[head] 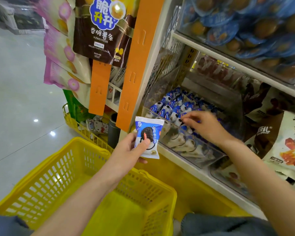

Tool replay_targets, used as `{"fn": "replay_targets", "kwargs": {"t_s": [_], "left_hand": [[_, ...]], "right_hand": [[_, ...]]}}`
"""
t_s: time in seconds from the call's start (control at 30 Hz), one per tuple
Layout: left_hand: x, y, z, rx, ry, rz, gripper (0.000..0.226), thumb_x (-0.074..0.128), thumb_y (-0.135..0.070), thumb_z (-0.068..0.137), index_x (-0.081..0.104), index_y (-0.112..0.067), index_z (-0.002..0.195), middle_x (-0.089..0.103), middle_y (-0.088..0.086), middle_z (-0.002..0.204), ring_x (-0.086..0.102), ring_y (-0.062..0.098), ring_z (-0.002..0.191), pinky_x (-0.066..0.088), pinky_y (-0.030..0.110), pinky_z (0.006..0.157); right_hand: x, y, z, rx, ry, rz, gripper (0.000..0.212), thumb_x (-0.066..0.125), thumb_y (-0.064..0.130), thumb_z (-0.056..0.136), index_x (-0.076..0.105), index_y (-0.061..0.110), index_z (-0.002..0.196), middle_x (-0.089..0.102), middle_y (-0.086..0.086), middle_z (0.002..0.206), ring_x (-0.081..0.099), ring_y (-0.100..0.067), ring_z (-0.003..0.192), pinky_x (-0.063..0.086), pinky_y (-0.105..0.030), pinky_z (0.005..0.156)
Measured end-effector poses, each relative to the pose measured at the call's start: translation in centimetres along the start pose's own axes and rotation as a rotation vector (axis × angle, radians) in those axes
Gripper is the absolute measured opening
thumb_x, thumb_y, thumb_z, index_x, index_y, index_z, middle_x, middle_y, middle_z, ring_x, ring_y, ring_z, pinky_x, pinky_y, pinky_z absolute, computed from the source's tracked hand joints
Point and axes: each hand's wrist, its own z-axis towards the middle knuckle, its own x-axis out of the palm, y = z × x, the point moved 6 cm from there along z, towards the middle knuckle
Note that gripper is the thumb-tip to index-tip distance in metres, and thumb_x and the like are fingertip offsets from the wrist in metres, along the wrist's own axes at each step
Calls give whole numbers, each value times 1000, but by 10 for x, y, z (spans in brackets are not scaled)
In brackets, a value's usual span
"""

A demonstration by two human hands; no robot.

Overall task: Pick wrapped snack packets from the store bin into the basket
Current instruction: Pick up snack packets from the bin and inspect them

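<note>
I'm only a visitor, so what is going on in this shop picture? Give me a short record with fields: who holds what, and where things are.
left hand: grips one blue-and-white snack packet, held upright just in front of the bin
right hand: reaches into the clear bin; blurred, so its grip is unclear
bin contents: many matching packets
basket: yellow, below the hands; no packet visible inside
task stage: the held packet is not yet in the basket
</note>
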Motion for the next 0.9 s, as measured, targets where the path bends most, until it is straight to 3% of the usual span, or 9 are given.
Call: {"fn": "replay_targets", "kwargs": {"t_s": [0.13,0.3,0.4,0.47,0.57,0.7,0.8,0.9], "left_hand": [[0,1,5,-2,-19,-11,19,53,-23,92,56,-25,111,69,-7,98,67,4,83,55,22,63],[2,0,10,-18,-32,-4,27,54,-28,91,54,-22,117,67,-5,103,67,7,86,56,23,65],[3,-1,10,-25,-30,-16,28,53,-29,91,53,-23,118,67,-5,102,67,6,83,55,22,62],[2,-1,10,-30,-38,-27,26,51,-30,92,54,-23,117,67,-5,100,67,4,79,55,20,60],[-3,1,10,-65,-83,-86,25,49,-30,94,54,-16,114,68,1,97,68,7,69,55,21,57],[-10,6,9,-149,-146,-211,23,47,-29,96,53,-14,113,67,6,94,67,12,64,57,24,55],[-6,7,6,-188,-99,-330,34,48,-35,93,53,-12,117,69,11,95,68,20,71,59,32,58],[4,4,1,-211,63,-418,50,52,-51,77,62,-16,111,74,7,92,71,20,76,58,37,60]], "right_hand": [[10,-20,18,23,173,-218,23,60,20,89,66,14,111,65,-3,111,58,-13,98,42,-20,81],[17,-24,26,27,232,-250,19,66,16,84,68,17,104,65,2,91,57,-2,75,41,-12,66],[16,-22,27,60,214,-221,7,67,15,83,69,17,90,69,-1,93,61,-8,81,47,-18,73],[8,-17,24,56,169,-229,3,65,17,85,69,18,86,68,4,88,61,-9,82,45,-17,69],[-18,1,14,10,36,-236,8,60,19,88,65,23,83,64,8,83,59,-7,80,46,-21,75],[-53,36,-9,-16,-145,26,17,59,16,89,61,28,76,63,7,77,59,-2,67,45,-4,54],[-44,70,-35,-146,-68,165,16,60,10,87,64,23,78,64,4,75,58,3,62,47,-7,58],[-13,91,-57,-194,23,203,14,62,7,84,65,19,77,64,3,75,58,-1,64,50,-14,63]]}}
